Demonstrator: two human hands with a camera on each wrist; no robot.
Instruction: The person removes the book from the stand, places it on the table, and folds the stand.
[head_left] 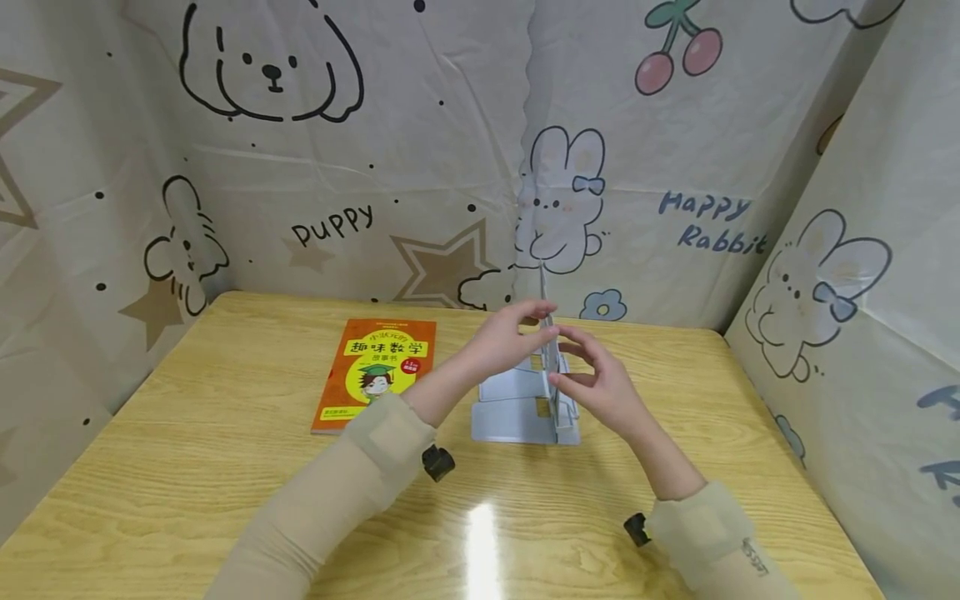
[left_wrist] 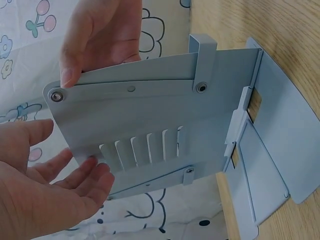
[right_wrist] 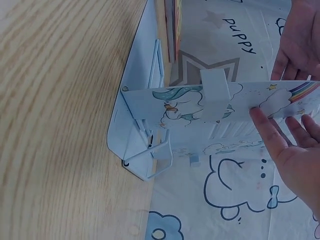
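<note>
A pale blue metal book stand (head_left: 513,421) rests on the table with its slotted panel (left_wrist: 145,120) raised upright from the base. The panel's other face (right_wrist: 192,102) bears a unicorn and rainbow print. My left hand (head_left: 504,340) is on the panel's left side near the top, its fingers loosely extended over the plain slotted face. On the opposite side is my right hand (head_left: 606,387), thumb and fingertips touching the printed face, fingers spread. A bent wire support (right_wrist: 162,157) sticks out from the base, and a squared metal clip (left_wrist: 204,55) hooks over one panel edge.
Left of the stand lies an orange and yellow book (head_left: 337,367) with a cartoon figure on its cover. The wooden table (head_left: 187,467) is backed by a curtain (head_left: 420,150) printed with puppies and rabbits, which also hangs along both sides.
</note>
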